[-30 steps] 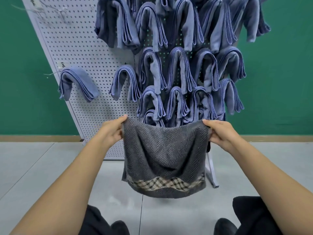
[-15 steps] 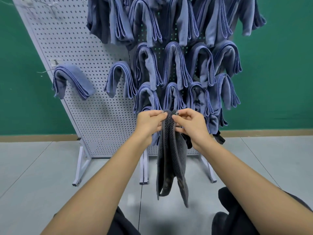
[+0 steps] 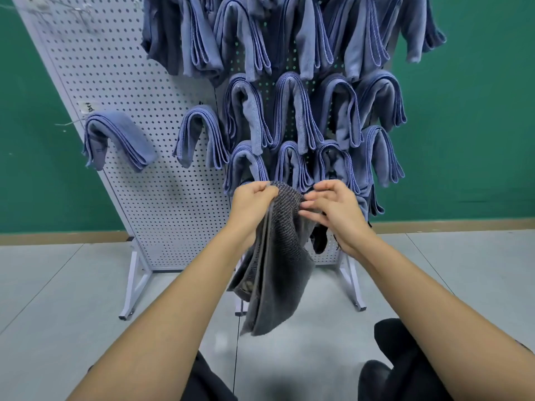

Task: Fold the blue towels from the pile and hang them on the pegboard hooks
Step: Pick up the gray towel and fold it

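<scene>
A dark grey towel (image 3: 275,273) hangs folded in half lengthwise in front of the white pegboard (image 3: 121,91). My left hand (image 3: 253,202) grips its top edge on the left side. My right hand (image 3: 333,206) touches the fold at the top right with curled fingers; whether it pinches the cloth is unclear. Several folded blue towels (image 3: 289,111) hang on hooks across the board's right half, and one more blue towel (image 3: 115,140) hangs alone at the left.
The pegboard stands on white metal legs (image 3: 136,285) on a pale grey floor, before a green wall (image 3: 477,111). Bare wire hooks (image 3: 72,15) stick out at the board's upper left. My dark trousers and shoes (image 3: 399,363) show at the bottom.
The towel was held spread wide between both hands, then folded in half as the hands came together. Now the right hand loosens at the top fold while the left keeps its grip.
</scene>
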